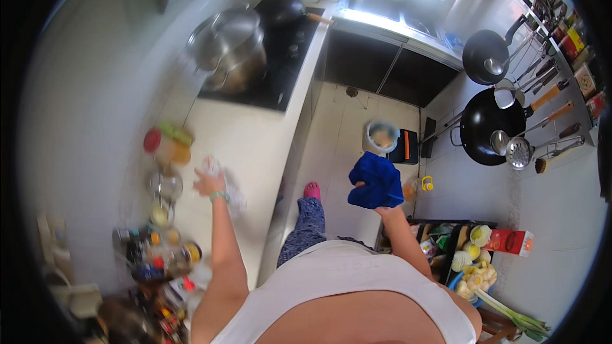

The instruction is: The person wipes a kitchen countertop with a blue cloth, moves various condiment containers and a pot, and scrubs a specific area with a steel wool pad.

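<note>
My left hand (210, 183) is over the pale countertop (239, 143), touching or just above a crumpled clear plastic bag (235, 200). Some of its fingers look spread, but blur hides whether it grips the plastic. A green bangle circles that wrist. Jars with red and green lids (167, 145) stand by the wall beyond this hand, with a glass jar (165, 185) nearer me. Out over the floor, my right hand (386, 210) holds a bunched blue cloth (377, 181), which covers most of its fingers.
A lidded steel pot (234, 52) and a black wok (282, 12) sit on the black cooktop (282, 71). Below the blue cloth is a lined bin (382, 136). Pans (492, 129) and utensils hang on the right wall, above a rack of produce (471, 248). Bottles (162, 258) crowd the near counter.
</note>
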The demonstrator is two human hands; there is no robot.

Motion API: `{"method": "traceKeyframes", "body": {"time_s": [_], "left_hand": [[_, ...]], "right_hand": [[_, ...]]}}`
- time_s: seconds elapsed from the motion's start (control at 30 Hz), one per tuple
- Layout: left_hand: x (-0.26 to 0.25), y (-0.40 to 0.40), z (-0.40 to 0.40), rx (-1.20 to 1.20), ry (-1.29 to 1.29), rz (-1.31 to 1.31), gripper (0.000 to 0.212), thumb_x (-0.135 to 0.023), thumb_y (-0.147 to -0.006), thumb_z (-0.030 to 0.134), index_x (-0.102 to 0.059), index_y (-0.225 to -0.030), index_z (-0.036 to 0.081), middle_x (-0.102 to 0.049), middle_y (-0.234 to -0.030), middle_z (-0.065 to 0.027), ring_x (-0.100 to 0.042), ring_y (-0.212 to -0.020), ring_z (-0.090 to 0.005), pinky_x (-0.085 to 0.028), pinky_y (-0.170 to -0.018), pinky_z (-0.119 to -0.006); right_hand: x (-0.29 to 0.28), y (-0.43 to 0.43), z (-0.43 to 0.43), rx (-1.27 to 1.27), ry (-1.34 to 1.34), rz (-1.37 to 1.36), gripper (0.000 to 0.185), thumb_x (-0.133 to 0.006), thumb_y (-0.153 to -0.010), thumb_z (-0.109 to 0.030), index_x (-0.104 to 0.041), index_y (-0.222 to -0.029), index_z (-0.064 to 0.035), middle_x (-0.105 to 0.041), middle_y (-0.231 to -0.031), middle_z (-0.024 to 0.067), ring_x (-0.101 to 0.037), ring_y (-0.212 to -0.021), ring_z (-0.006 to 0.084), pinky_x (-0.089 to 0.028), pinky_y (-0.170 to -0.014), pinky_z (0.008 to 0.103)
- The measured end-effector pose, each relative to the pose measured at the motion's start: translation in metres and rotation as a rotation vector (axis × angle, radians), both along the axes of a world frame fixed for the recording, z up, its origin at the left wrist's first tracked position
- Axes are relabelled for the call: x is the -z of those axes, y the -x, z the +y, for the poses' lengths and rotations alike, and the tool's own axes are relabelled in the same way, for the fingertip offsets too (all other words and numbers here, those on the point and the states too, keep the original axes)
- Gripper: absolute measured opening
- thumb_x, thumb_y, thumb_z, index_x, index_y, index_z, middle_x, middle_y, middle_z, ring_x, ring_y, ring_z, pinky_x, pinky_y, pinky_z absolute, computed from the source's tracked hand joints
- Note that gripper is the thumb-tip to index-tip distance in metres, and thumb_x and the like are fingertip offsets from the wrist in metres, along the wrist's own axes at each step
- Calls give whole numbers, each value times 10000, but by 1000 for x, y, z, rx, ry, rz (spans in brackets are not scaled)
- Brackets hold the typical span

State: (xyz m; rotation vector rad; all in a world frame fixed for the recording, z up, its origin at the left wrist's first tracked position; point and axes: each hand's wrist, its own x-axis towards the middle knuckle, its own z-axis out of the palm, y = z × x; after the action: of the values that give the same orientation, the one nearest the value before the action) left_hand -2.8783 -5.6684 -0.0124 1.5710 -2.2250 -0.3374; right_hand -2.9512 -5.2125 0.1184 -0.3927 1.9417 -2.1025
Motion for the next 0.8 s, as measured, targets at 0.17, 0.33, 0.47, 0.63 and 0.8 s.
{"method": "traceKeyframes", "body": {"time_s": [0.17,0.33,0.47,0.63,0.8], "left_hand": [[-33,64,72,806,186,312,493,-606,-695,26,-511,-1177,73,-406,-1248,-175,-372,-1184,-362,-328,-981,-464],[-85,203,188,1157,-350,451,302,-579,-725,-13,-599,-1017,61,-505,-1132,-137,-480,-1086,-298,-389,-932,-363],[-125,332,248,1320,-562,580,243,-625,-747,14,-609,-986,54,-537,-1053,-113,-536,-987,-236,-447,-822,-303],[-157,487,310,1557,-569,575,329,-697,-752,170,-585,-1041,60,-527,-1056,-120,-550,-950,-284,-463,-808,-342],[-156,640,364,1482,-417,559,614,-753,-700,356,-491,-1146,25,-531,-1029,-157,-548,-934,-336,-467,-797,-391]], "right_hand": [[-4,125,3,-40,-355,211,308,-479,-905,-294,-509,-1124,-79,-555,-1025,116,-558,-854,256,-466,-720,345],[23,241,3,-45,982,-567,411,-492,-905,-337,-486,-1216,-70,-555,-1107,157,-564,-929,299,-484,-804,401],[26,330,0,-24,1124,-617,450,-511,-898,-362,-489,-1225,-54,-573,-1108,144,-565,-993,293,-492,-835,400],[33,465,2,167,753,-244,366,-519,-915,-297,-521,-1195,-62,-595,-1065,91,-587,-974,221,-498,-841,348],[63,614,24,230,970,-472,392,-461,-960,-232,-342,-1315,-118,-558,-1124,98,-582,-982,204,-505,-843,330]]}}
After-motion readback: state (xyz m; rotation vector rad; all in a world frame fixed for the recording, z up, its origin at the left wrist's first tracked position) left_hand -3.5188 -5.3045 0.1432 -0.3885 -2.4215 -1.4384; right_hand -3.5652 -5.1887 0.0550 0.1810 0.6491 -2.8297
